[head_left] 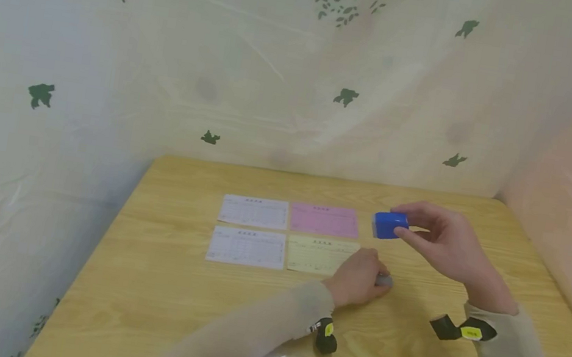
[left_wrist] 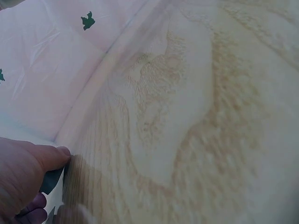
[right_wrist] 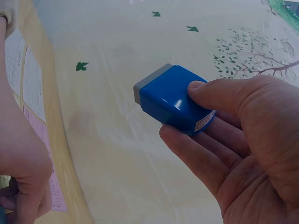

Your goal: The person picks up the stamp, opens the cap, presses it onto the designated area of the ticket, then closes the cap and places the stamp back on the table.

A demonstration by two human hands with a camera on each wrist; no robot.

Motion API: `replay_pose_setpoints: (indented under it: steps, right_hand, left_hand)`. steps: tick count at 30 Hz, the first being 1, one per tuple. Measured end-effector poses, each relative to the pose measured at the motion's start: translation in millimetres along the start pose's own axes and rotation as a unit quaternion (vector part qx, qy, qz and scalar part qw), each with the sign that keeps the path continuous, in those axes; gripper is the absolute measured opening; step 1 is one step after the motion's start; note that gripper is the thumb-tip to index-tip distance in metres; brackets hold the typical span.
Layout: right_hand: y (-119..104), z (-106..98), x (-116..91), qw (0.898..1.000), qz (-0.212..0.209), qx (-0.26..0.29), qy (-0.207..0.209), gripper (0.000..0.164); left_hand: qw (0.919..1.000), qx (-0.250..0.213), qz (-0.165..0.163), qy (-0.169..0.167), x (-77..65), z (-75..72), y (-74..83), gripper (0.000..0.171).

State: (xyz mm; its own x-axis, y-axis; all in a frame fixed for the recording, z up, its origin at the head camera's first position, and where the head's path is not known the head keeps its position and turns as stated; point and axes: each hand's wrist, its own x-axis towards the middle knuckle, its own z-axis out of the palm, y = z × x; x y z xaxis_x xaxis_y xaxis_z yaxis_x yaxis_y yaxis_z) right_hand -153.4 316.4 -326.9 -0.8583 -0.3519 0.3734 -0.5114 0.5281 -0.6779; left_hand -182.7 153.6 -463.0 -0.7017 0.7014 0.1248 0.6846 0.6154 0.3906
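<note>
My right hand point(head_left: 448, 246) is raised above the table and pinches a blue stamp point(right_wrist: 175, 100) between thumb and fingers. The stamp has a grey end that points away from the palm and a small printed label near the fingers. Low over the tabletop, my left hand point(head_left: 357, 278) holds a small grey piece point(head_left: 384, 280) in its fingers; most of it is hidden by them. That hand is beside the right edge of a yellow printed slip point(head_left: 316, 256) and overlaps its corner in the head view.
A pink slip point(head_left: 325, 220) lies behind the yellow one. Two white slips, a rear one point(head_left: 253, 211) and a front one point(head_left: 247, 247), lie to their left on the wooden table point(head_left: 148, 281). A patterned curtain point(head_left: 278, 79) hangs behind the table.
</note>
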Motion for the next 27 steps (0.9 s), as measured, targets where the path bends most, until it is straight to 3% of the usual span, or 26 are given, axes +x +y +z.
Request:
replay_pose_setpoints:
  steps: [8, 20, 27]
  right_hand:
    - [1.3, -0.6, -0.7, 1.000, -0.003, 0.004, 0.000, 0.033]
    - [3.1, -0.3, -1.4, 1.000, 0.000, 0.005, 0.003, 0.032]
    - [3.6, -1.6, -2.1, 1.000, -0.002, -0.002, 0.004, 0.030]
  left_hand:
    - [0.9999, 0.011, -0.011, 0.001, 3.6, 7.0, -0.9, 0.027]
    - [0.9996, 0.023, -0.017, -0.006, 1.0, 4.3, 4.4, 0.031]
    - [0.9998, 0.017, -0.009, 0.006, 1.5, 2.9, 3.7, 0.035]
